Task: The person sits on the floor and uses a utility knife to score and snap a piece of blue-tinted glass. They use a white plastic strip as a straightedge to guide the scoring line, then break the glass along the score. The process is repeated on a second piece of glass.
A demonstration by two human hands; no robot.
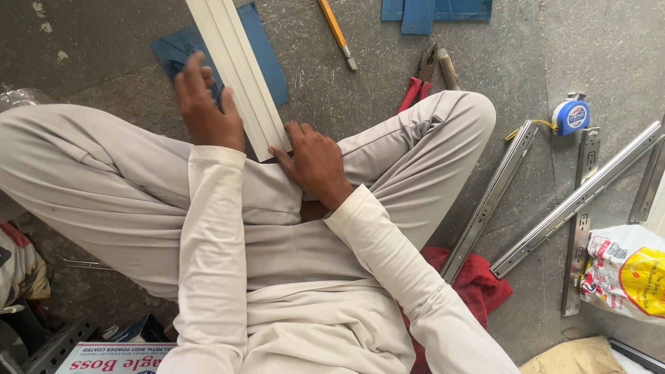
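Note:
A long white grooved strip (239,66) runs from the top of the view down to my lap, lying over a blue sheet (267,59) on the grey floor. My left hand (204,107) rests against the strip's left side, fingers spread over the blue sheet. My right hand (313,161) presses on the strip's near end, thumb and fingers touching its cut edge. I sit cross-legged in pale trousers and a cream long-sleeved shirt.
Red-handled pliers (420,77), a yellow-handled cutter (337,31) and a blue tape measure (571,116) lie on the floor. Several metal drawer slides (489,201) lie to the right, beside a printed plastic bag (627,273). A red cloth (478,287) sits under my right leg.

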